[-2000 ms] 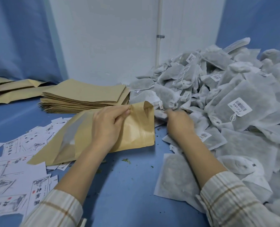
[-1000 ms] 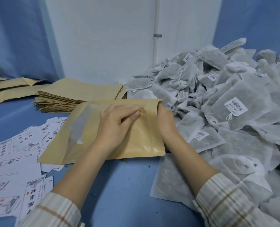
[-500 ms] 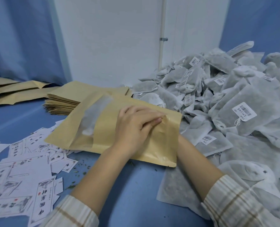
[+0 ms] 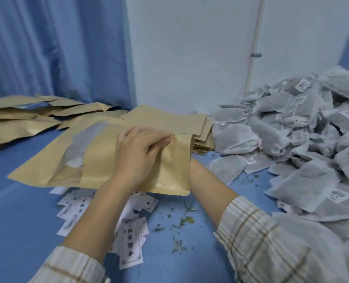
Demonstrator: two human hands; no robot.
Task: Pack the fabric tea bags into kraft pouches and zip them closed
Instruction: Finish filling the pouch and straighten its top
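Observation:
A kraft pouch (image 4: 100,166) with a clear window is held off the blue table, its mouth end pointing right. My left hand (image 4: 141,154) lies on top near the mouth, fingers curled and pinching the paper. Something white, perhaps a tea bag (image 4: 75,161), shows through the window. My right hand is hidden behind or inside the mouth end; only its forearm (image 4: 208,186) shows, running in from the right. A large heap of grey fabric tea bags (image 4: 292,127) with barcode tags fills the right side.
A stack of flat empty pouches (image 4: 169,119) lies behind the held one. More kraft pouches (image 4: 16,119) are spread at the far left. Printed paper labels (image 4: 128,231) and loose tea crumbs (image 4: 181,219) lie under my arms. A white wall with a pipe (image 4: 253,54) stands behind.
My right hand left the tea bag heap and went out of sight at the pouch's mouth. The pouch has been lifted and carried left, with my left hand on top of it throughout.

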